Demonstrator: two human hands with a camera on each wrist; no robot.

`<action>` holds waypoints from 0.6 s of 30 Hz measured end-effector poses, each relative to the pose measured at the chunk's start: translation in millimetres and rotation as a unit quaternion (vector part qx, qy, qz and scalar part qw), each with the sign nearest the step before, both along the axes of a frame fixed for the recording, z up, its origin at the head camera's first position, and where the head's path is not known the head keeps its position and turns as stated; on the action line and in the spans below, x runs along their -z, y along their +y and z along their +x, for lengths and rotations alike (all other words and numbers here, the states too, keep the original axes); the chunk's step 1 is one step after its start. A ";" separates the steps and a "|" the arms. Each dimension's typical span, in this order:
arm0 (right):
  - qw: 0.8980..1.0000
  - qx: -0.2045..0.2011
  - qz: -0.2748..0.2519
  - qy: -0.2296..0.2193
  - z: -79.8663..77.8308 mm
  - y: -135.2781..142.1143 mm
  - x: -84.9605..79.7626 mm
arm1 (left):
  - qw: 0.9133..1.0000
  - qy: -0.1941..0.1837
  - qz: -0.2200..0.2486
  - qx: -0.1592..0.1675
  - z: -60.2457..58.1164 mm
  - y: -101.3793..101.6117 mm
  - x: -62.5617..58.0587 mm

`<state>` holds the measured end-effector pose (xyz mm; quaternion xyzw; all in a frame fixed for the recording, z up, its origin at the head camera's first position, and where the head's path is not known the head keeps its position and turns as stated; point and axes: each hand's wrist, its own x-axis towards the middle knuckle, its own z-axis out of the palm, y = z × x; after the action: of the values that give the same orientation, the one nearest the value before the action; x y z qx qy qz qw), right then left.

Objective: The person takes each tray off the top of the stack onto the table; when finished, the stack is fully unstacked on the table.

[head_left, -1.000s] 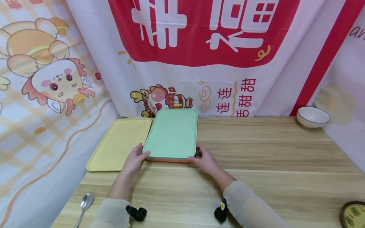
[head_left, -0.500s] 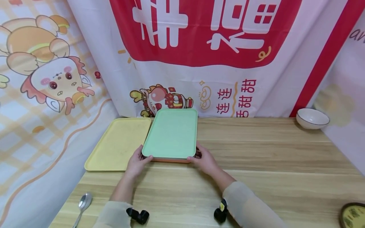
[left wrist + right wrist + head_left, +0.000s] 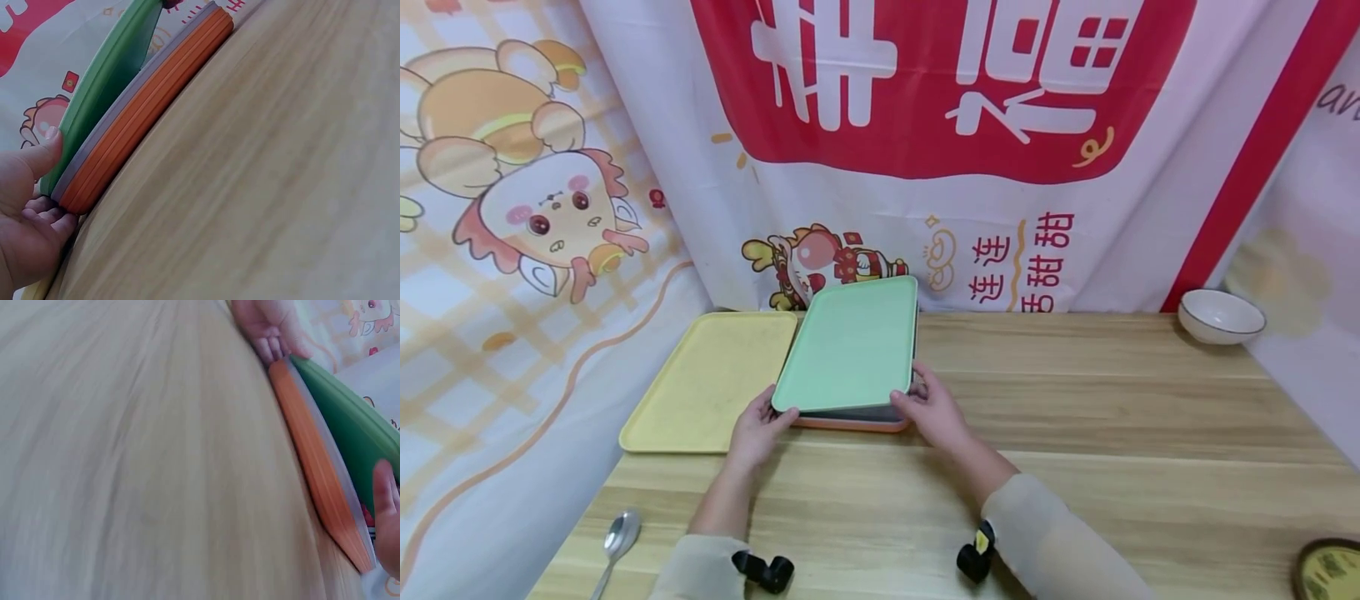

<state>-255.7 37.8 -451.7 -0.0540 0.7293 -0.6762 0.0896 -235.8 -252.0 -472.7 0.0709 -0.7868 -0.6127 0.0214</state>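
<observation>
A green tray (image 3: pixel 853 346) lies tilted over a stack, its right side raised. Below it in the left wrist view show a grey tray rim (image 3: pixel 156 69) and ridged orange tray edges (image 3: pixel 150 112). My left hand (image 3: pixel 760 429) grips the green tray's near left corner, thumb on the rim and fingers curled low beside the stack. At the near right corner my right hand (image 3: pixel 934 410) holds the green tray up, thumb at the front edge, other fingers partly hidden behind it. In the right wrist view a wedge-shaped gap opens between the green tray and the grey rim.
A yellow tray (image 3: pixel 711 379) lies flat just left of the stack. A metal spoon (image 3: pixel 621 537) is at the table's near left. A white bowl (image 3: pixel 1220 317) stands at the back right, and a round brown-rimmed item (image 3: pixel 1330 571) at the near right edge. Printed cloth hangs behind.
The green tray's right side has risen off the stack with my right hand, uncovering the grey tray beneath. My left hand has stayed at the left corner.
</observation>
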 end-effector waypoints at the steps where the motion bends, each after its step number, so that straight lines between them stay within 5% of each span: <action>1: 0.999 -0.004 -0.033 -0.017 -0.2 -1.4 -1.2 | 1.000 0.000 0.001 0.000 -0.2 -0.5 0.2; 8: 0.982 -0.002 -0.170 -0.083 -0.8 -6.4 -4.2 | 1.000 0.011 0.006 0.008 -2.1 0.2 0.7; 18: 0.972 0.003 -0.229 -0.051 -0.1 4.9 -19.9 | 0.997 0.029 -0.071 0.017 1.7 -0.8 5.5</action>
<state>-255.8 42.7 -431.9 -0.0362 0.5500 -0.8271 0.1096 -234.1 -252.8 -478.2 0.0376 -0.8283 -0.5577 0.0386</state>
